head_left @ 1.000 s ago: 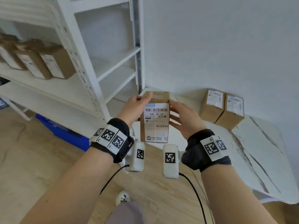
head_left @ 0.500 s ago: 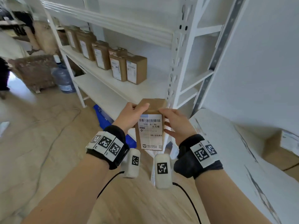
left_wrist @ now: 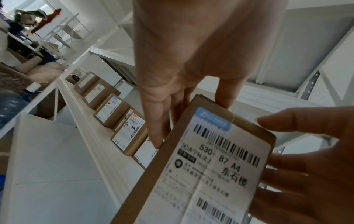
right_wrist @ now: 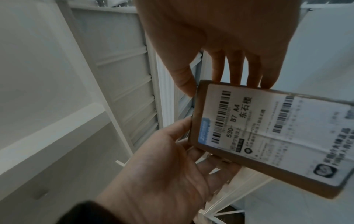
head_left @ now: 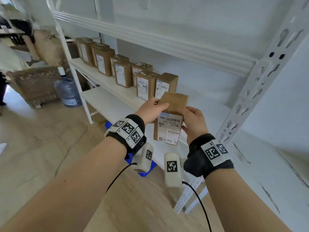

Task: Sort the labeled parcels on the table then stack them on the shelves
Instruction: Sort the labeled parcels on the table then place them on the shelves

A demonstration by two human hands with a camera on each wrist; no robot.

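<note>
I hold a brown cardboard parcel (head_left: 168,119) upright in front of the white shelf unit, its white label with barcode and "530 B7 A4" (left_wrist: 216,165) facing me. My left hand (head_left: 151,109) grips its upper left edge, thumb over the top front. My right hand (head_left: 192,122) grips its right side. In the right wrist view the same parcel (right_wrist: 272,136) lies between both palms. A row of several labelled brown parcels (head_left: 145,84) stands on the middle shelf board (head_left: 107,82), just behind and left of the held one.
A white perforated upright post (head_left: 260,81) of the shelf rises at the right. A lower shelf board (head_left: 107,104) sits below the row. A blue water jug (head_left: 67,91) and a woven basket (head_left: 33,84) stand on the wooden floor at left. A blue bin (head_left: 143,166) lies under the shelf.
My view has swung left from the table to the shelf. Both hands carried the parcel along, now close to the end of the parcel row on the middle shelf.
</note>
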